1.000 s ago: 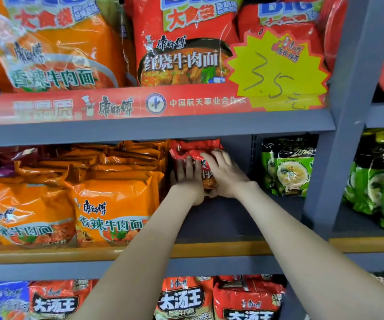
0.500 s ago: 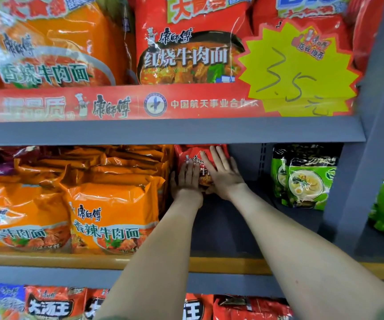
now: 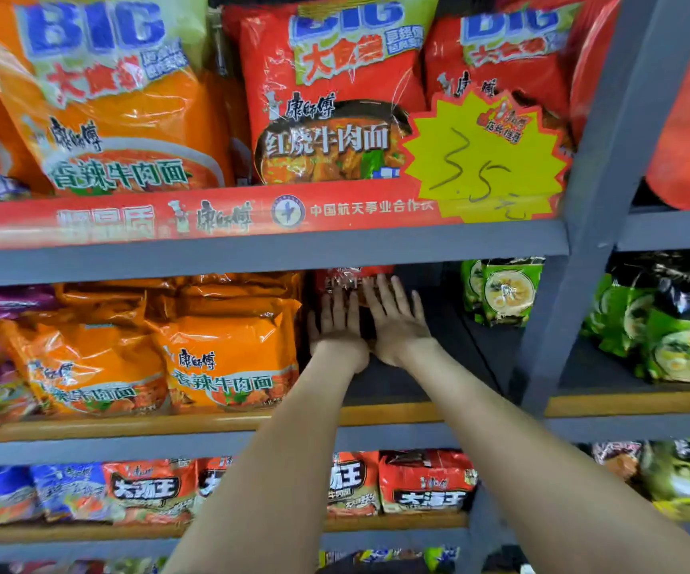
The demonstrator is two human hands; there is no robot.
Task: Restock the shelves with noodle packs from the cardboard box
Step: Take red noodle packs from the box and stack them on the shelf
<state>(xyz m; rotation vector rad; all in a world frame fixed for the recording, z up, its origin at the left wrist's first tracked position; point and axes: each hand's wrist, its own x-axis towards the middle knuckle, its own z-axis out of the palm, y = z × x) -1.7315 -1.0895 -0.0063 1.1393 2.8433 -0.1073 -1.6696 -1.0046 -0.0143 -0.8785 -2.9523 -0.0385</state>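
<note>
Here, a person is standing at a grey shelving unit and reaching both bare arms into the middle shelf [image 3: 401, 387]. The red noodle pack [image 3: 343, 279] is standing upright deep at the back of this shelf, its top edge just under the shelf board above. The left hand [image 3: 337, 329] is lying flat against the pack's front face, fingers straight and held close together, pointing upward. The right hand [image 3: 397, 325] is lying beside it, palm also against the pack, its straight fingers fanning slightly apart and tilting to the left. Neither hand is curling round the pack; both are pressing it with open palms, and the two wrists are almost touching. Only the pack's upper part and a strip between the hands are showing.

Just left of the left hand, the orange noodle packs [image 3: 227, 358] are filling the shelf in stacked rows. To the right, well apart from the right hand, the green noodle packs [image 3: 505, 292] are standing near the grey upright [image 3: 592, 192], and bare dark shelf is lying between them and the red pack. On the shelf above, the large BIG packs [image 3: 335, 97] are standing behind a red brand strip [image 3: 210, 217] and a yellow price star [image 3: 484, 159] with handwritten figures. Below, more red and blue packs [image 3: 426, 482] are lining the lower shelf.
</note>
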